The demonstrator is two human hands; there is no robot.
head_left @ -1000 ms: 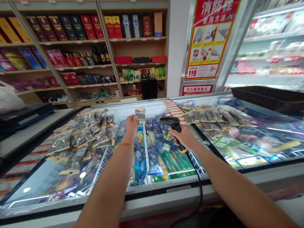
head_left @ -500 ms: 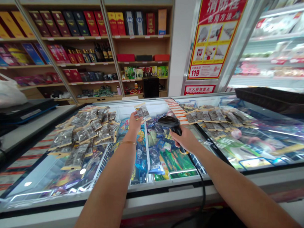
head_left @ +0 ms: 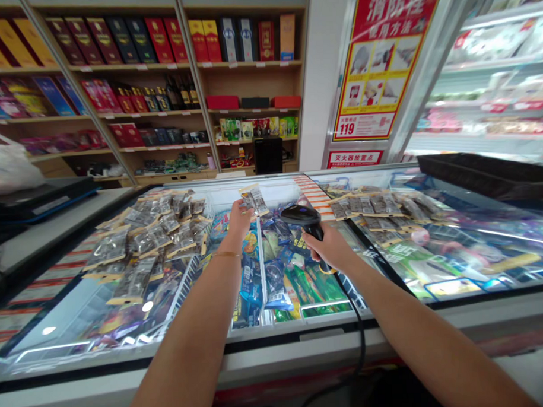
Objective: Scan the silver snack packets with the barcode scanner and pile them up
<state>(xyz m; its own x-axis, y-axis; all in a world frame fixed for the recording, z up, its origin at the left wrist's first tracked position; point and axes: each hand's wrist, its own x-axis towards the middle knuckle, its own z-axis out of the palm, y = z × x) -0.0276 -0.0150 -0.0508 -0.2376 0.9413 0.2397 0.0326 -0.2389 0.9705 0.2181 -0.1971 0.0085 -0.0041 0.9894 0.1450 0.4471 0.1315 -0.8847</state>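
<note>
My left hand [head_left: 240,217] pinches a small flat packet [head_left: 254,200] with tan edges and dark contents, holding it up over the freezer. In my right hand [head_left: 330,246] is a black barcode scanner [head_left: 302,216], gripped by its handle, its head pointing left toward the packet but apart from it. A black cable [head_left: 358,325] hangs from the scanner over the freezer's front edge. To the left, a heap of similar packets [head_left: 153,236] lies on the glass lid. Another pile of packets [head_left: 378,207] rests on the right side.
Beneath the glass of the chest freezer [head_left: 268,363], bagged frozen goods [head_left: 310,285] fill wire baskets. A black tray [head_left: 484,175] sits at the right. At the left, a counter carries a black device [head_left: 44,196] and a white plastic bag [head_left: 9,162]. Shelves of boxes [head_left: 134,41] stand behind.
Hardly anything differs. The whole view has shifted very slightly, while the packet and the scanner keep about the same place relative to each other.
</note>
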